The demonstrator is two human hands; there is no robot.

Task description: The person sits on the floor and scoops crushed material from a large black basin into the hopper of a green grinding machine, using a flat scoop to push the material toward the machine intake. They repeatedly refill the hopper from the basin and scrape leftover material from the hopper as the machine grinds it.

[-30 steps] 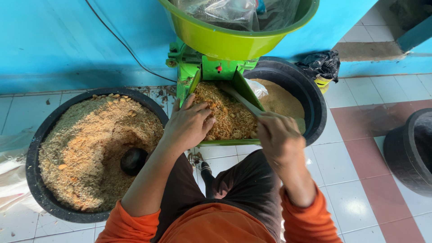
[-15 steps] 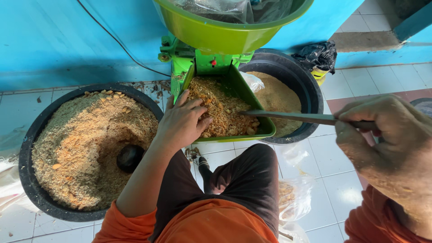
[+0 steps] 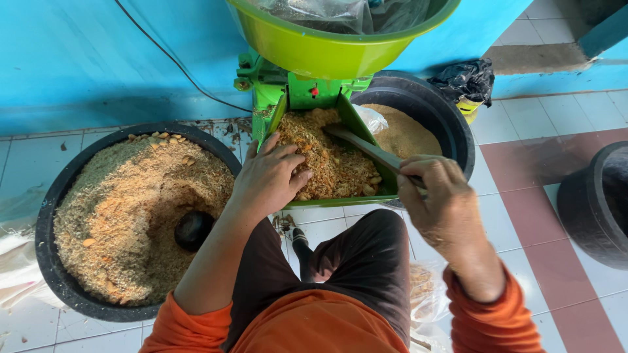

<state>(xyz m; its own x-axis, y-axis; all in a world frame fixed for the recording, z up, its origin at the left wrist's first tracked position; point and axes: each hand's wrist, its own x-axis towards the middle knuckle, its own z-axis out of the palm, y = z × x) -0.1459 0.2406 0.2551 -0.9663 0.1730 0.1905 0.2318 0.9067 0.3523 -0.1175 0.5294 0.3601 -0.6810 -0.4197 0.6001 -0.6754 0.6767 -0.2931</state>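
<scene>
Green tray [image 3: 362, 124], tan-brown meal [image 3: 330, 157]

Left hand [image 3: 267, 180] rests on crumbly meal [image 3: 330, 160] in green tray [image 3: 340, 200]; right hand [image 3: 437, 199] clasps a spatula [image 3: 366, 149].

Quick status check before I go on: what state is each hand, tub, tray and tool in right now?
Left hand: palm down on the crumbly meal in the tray, holding nothing.
Right hand: closed around the scoop's handle.
Scoop: blade pushed into the tray's meal.
Green tray: filled with coarse brown meal.
Left black tub: nearly full of meal, dark round object sunk in it.
Rear black tub: partly filled with finer meal.
Green basin: atop the machine, holding clear plastic.
</scene>
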